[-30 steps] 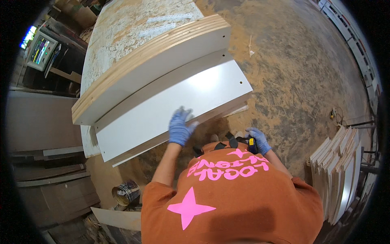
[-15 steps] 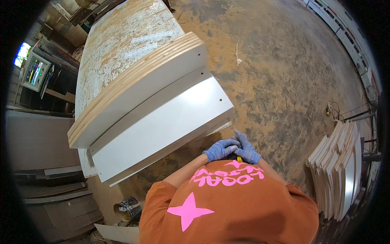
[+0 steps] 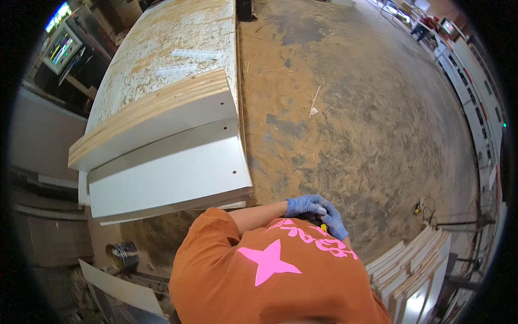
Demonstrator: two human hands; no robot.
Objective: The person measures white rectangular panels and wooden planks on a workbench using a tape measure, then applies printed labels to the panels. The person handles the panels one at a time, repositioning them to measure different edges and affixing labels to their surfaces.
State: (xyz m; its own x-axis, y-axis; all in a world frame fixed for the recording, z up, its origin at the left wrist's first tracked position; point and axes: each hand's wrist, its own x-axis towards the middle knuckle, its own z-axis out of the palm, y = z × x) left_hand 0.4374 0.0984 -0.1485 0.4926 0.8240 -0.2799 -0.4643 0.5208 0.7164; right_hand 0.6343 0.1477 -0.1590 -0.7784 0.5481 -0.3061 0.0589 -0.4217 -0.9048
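Note:
My left hand (image 3: pixel 303 205), in a blue-grey knit glove, meets my right hand (image 3: pixel 333 220) close in front of my chest. The right one wears a matching glove. Between and below them shows part of a small black and yellow thing (image 3: pixel 324 228), mostly covered by the fingers and the orange shirt. Both hands seem closed around it; its kind does not show. To the left, two stacks of white boards lie on a worn, white-smeared table (image 3: pixel 145 54): a rear stack (image 3: pixel 156 108) with raw wood edges, and a lower front stack (image 3: pixel 167 183). Small dark holes mark their ends.
Several white panels (image 3: pixel 415 264) stand leaning at the lower right. A tin bucket (image 3: pixel 123 254) sits on the dusty floor (image 3: pixel 372 140) at lower left. A long machine (image 3: pixel 469 97) lines the right side; a control screen (image 3: pixel 62 48) is at upper left. Another person stands far off.
My view has turned to the right, so the table and boards sit further left and the leaning panels nearer. My hands stay together at my chest.

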